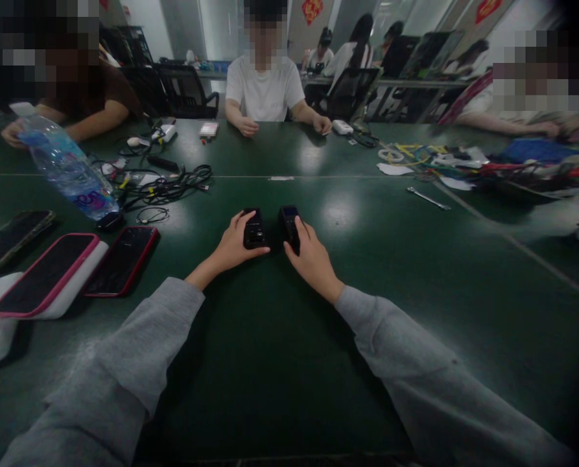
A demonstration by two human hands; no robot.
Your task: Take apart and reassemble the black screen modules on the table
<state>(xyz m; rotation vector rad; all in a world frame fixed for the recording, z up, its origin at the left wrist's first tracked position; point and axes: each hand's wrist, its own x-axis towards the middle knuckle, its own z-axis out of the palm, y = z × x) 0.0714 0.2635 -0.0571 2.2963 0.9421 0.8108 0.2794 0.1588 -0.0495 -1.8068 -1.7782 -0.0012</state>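
Two small black devices rest side by side on the dark green table (279, 337), a narrow gap between them. Around the left black device (255, 232) is my left hand (233, 243), its thumb along the near edge and its fingers at the upper left side. The right black device (289, 224) has a small screen at its top and leans slightly. My right hand (313, 259) grips it from the right, a finger lying on its face and the thumb at its near left side.
A water bottle (70, 165), a pink-edged phone (48, 275) and a red-edged phone (124, 259) lie at the left. Black cables (172, 185) are behind them. A wrench (428, 198) and coloured wires (415, 154) lie right. People sit across the table.
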